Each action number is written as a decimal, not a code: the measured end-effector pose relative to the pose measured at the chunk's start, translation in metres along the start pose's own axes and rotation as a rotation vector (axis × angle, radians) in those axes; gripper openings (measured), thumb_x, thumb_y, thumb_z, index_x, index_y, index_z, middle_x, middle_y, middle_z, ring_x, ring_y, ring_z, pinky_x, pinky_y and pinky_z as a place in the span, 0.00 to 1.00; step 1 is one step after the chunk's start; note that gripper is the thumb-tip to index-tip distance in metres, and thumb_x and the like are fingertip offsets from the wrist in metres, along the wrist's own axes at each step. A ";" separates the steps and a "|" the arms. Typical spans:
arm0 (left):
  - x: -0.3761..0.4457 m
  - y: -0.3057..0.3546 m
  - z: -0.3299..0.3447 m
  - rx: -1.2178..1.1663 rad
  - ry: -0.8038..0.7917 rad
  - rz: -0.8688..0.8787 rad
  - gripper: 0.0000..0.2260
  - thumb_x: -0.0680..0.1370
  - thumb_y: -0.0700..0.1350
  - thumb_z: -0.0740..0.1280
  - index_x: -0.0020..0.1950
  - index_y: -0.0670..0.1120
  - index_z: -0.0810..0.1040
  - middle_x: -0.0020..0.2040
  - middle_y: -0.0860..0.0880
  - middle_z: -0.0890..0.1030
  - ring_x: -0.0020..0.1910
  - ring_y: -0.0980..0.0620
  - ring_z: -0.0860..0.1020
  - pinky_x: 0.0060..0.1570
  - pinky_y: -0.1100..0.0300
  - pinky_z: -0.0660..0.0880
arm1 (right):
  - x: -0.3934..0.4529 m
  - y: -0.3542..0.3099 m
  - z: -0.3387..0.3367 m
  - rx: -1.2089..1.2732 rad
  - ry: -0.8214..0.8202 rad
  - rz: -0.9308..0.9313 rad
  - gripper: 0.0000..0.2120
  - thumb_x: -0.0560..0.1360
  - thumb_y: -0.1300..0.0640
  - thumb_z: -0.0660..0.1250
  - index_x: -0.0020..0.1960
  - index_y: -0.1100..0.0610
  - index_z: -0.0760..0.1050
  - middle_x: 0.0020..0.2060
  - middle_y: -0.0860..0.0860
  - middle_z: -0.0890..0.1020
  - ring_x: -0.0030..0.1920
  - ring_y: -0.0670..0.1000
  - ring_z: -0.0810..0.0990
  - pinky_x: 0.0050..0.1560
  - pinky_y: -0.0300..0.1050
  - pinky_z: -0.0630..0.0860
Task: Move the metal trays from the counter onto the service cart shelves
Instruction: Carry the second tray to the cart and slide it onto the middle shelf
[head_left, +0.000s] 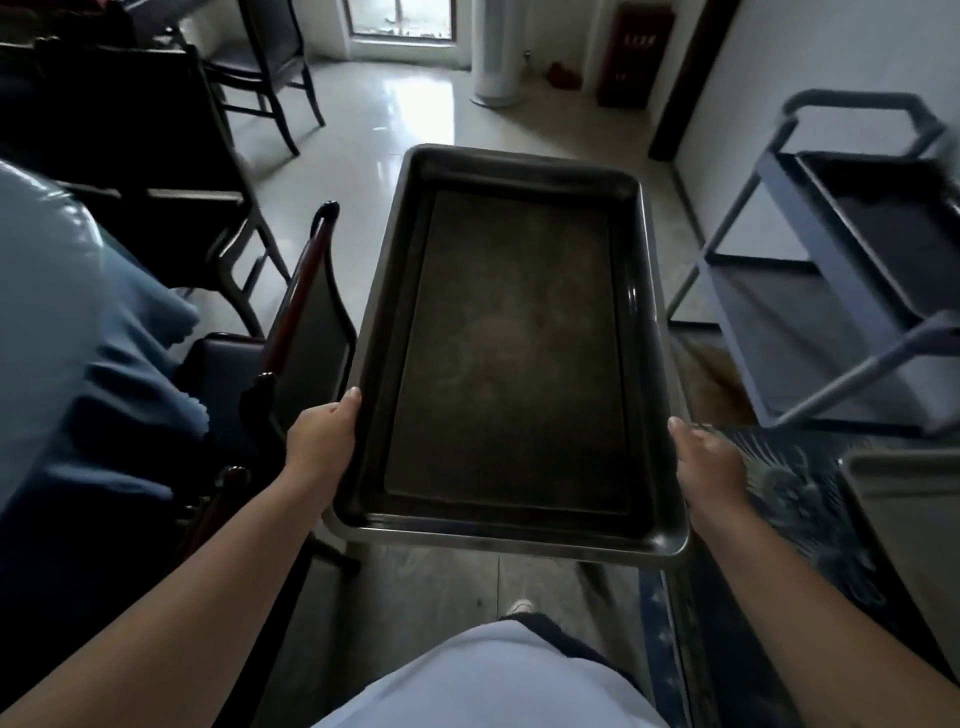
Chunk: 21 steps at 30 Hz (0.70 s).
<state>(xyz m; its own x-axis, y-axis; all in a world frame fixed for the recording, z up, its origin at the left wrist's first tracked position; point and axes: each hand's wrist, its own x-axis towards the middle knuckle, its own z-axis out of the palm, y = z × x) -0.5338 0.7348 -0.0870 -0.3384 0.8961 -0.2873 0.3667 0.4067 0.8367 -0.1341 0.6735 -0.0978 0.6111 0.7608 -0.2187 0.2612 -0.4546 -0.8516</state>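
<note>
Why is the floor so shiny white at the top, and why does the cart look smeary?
Head view: daylight from the door glares off the glossy floor; the room and the tray in both hands' grip (left hand, right hand) stay dim; the cart at the frame's edge is motion-blurred and bent by the wide lens.

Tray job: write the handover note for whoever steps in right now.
Left hand grips the tray by its left rim; right hand grips the right rim. The tray is empty, carried level in the air over the floor.
The cart stands ahead to the right, with what looks like a dark tray on its top shelf; the lower shelves look free.
Another tray lies at the right edge on a patterned surface.
Left: shelve the carried tray, then fetch that one.
</note>
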 end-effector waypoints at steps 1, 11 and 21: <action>0.005 0.001 0.003 -0.007 0.006 -0.005 0.28 0.80 0.59 0.61 0.39 0.34 0.80 0.33 0.45 0.79 0.35 0.47 0.77 0.37 0.54 0.71 | 0.011 -0.003 0.004 -0.006 -0.018 -0.002 0.28 0.78 0.47 0.64 0.45 0.76 0.73 0.32 0.65 0.72 0.35 0.55 0.72 0.37 0.48 0.67; 0.056 0.040 0.067 0.016 0.036 -0.043 0.26 0.82 0.57 0.61 0.38 0.38 0.82 0.36 0.43 0.82 0.37 0.47 0.79 0.34 0.56 0.69 | 0.125 -0.026 0.017 -0.031 -0.117 0.038 0.27 0.79 0.46 0.64 0.41 0.72 0.76 0.33 0.60 0.76 0.36 0.57 0.76 0.41 0.50 0.73; 0.157 0.089 0.141 0.051 -0.044 -0.048 0.22 0.82 0.57 0.62 0.36 0.43 0.82 0.36 0.44 0.82 0.37 0.47 0.79 0.34 0.56 0.69 | 0.219 -0.031 0.033 0.002 -0.048 0.140 0.26 0.78 0.45 0.64 0.38 0.69 0.74 0.31 0.57 0.74 0.34 0.56 0.74 0.39 0.49 0.71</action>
<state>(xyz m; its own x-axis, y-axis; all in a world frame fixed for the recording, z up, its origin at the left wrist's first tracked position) -0.4322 0.9372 -0.1231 -0.3185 0.8817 -0.3480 0.3946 0.4571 0.7971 -0.0329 0.8693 -0.1349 0.6051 0.7111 -0.3580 0.1745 -0.5572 -0.8118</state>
